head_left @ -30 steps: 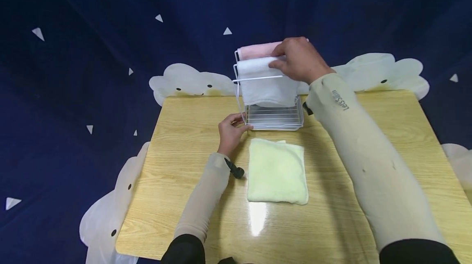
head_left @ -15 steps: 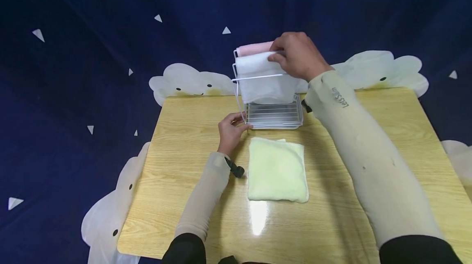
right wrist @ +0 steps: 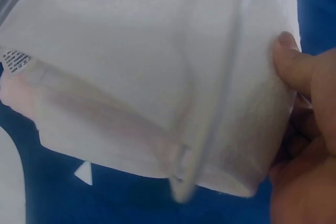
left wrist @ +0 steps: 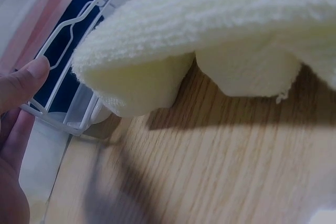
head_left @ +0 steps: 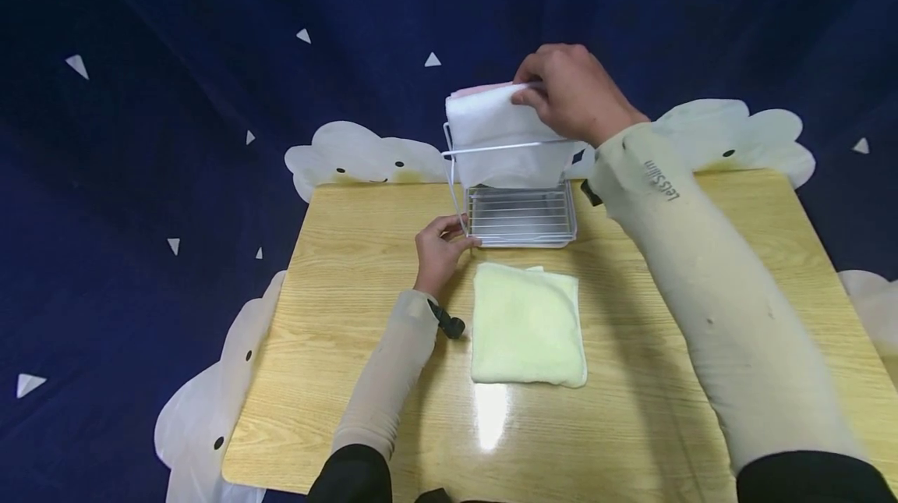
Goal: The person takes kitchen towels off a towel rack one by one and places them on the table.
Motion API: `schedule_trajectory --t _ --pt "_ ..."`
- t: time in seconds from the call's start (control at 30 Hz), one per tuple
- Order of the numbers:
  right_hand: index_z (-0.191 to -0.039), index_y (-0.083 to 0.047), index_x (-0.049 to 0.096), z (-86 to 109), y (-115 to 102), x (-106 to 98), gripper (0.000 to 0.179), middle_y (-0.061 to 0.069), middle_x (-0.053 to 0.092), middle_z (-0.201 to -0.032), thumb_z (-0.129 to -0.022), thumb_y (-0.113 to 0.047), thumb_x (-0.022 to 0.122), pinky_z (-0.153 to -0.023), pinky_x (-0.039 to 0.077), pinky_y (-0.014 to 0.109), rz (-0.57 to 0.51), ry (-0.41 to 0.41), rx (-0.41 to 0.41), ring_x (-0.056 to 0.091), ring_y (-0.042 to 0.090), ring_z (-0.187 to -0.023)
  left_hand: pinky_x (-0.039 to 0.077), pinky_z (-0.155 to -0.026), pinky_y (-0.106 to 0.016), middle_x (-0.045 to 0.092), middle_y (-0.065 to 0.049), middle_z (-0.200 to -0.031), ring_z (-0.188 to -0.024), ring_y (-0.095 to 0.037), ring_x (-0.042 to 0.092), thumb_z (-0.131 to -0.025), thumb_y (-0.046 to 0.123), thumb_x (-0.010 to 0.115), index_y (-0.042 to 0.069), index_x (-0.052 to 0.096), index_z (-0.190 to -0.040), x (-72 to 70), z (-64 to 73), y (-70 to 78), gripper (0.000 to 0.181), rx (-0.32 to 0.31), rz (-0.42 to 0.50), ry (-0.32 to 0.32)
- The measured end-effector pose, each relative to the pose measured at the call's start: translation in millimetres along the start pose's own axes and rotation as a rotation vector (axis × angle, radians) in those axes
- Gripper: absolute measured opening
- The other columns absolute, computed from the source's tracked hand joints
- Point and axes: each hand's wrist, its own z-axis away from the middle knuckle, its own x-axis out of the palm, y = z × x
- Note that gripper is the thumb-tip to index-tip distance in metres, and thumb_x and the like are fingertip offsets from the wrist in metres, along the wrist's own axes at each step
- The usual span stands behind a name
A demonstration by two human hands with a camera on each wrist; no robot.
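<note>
A white wire towel rack (head_left: 510,147) stands at the back of the table, with a tray-like wire base. Over its bars hang a white towel (head_left: 494,132) and, behind that, a pink towel (head_left: 474,90), of which only the top edge shows in the head view. My right hand (head_left: 571,93) pinches the white towel's top fold near its right end; in the right wrist view the thumb presses on its face. At the rack's lower left corner, my left hand (head_left: 436,253) holds the frame between thumb and fingers.
A folded pale yellow towel (head_left: 528,327) lies on the wooden table (head_left: 337,316) in front of the rack. White cloud cutouts (head_left: 372,152) line the table's back edge, before a dark blue curtain (head_left: 210,35).
My right hand has risen, pulling the white towel upward, so its lower edge hangs higher and more of the pink towel is covered. My left hand has stayed at the rack's corner.
</note>
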Motion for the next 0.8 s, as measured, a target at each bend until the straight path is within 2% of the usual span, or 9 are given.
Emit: schedule_trajectory --t 0.3,0.63,0.8 --pt "-0.121 0.003 0.068 -0.1 -11 -19 0.034 0.02 0.063 -0.121 -0.104 -0.025 0.058 -0.091 0.057 0.047 0.007 0.009 0.034 0.058 0.033 -0.104 0.062 -0.086 -0.026 0.065 -0.033 -0.113 -0.102 -0.046 0.066 -0.067 -0.014 0.086 -0.016 0.066 -0.109 1.0 -0.6 -0.4 0.047 -0.025 0.018 0.004" --pt "-0.126 0.0 0.067 3.8 -22 -42 0.036 0.019 0.061 -0.128 -0.105 -0.027 0.055 -0.097 0.058 0.052 -0.013 0.097 0.061 0.061 0.035 -0.105 0.061 -0.088 -0.024 0.066 -0.031 -0.113 -0.102 -0.042 0.067 -0.069 -0.011 0.086 -0.015 0.066 -0.11 -0.7 0.0 1.6 0.046 -0.02 -0.021 -0.018" --pt "-0.126 0.001 0.067 4.1 -28 -50 0.036 0.019 0.06 -0.129 -0.105 -0.026 0.055 -0.098 0.057 0.051 -0.021 0.148 0.043 0.064 0.038 -0.106 0.061 -0.087 -0.024 0.066 -0.031 -0.113 -0.103 -0.043 0.067 -0.069 -0.01 0.087 -0.014 0.067 -0.11 -2.2 -0.7 2.0 0.046 -0.028 -0.018 -0.009"
